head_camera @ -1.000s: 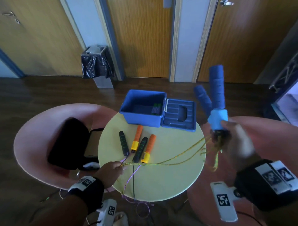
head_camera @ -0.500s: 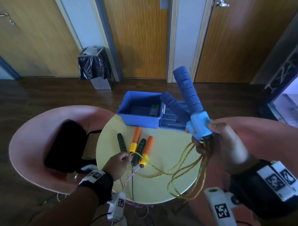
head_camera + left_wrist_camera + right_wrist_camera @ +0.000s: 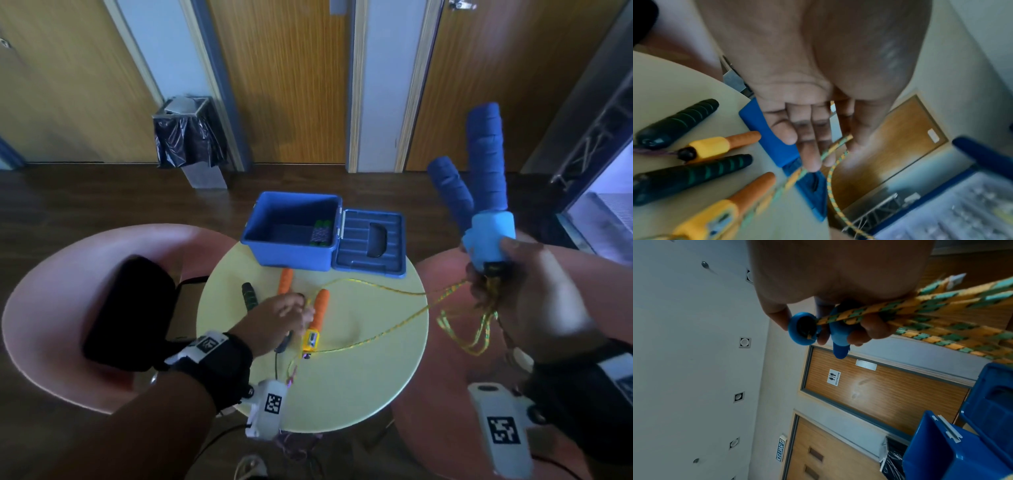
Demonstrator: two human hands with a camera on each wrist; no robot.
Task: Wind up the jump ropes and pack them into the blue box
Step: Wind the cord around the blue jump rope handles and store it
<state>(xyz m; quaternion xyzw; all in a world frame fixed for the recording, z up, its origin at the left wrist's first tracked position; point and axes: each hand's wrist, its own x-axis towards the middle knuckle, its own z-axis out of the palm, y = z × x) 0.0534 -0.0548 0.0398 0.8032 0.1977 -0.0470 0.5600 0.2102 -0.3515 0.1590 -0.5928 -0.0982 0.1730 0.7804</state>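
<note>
— Rope [image 3: 387, 337] first: where is the yellow-and-green one?
— Strung over the round bench [image 3: 359, 387]. One end is bunched in loops in the right hand [image 3: 534, 294], held off the bench's right edge; the rest runs left across the top to the left hand [image 3: 277, 317].
— What is the right hand doing?
— Clenched around the pale-blue collars of the two blue handles [image 3: 484, 164], which point up and splay apart. In the right wrist view the rope strands [image 3: 900, 308] pass under the fingers [image 3: 873, 328] beside a handle's end cap.
— And the left?
— Low over the bench, above the handles lying there. The left wrist view shows its fingers [image 3: 809, 142] nearly straight, with the rope [image 3: 830, 149] crossing them near the tips; whether it is pinched I cannot tell.
— What lies under it?
— Two orange handles with yellow ends [image 3: 317, 322] and two dark handles with green rings [image 3: 250, 296], side by side, with a purple cord [image 3: 291, 377] trailing off the near edge.
— The blue box [image 3: 291, 233]?
— At the far side of the bench, lid [image 3: 370, 246] swung open flat to its right. A small wound bundle [image 3: 320, 233] sits in the right part of its floor.
</note>
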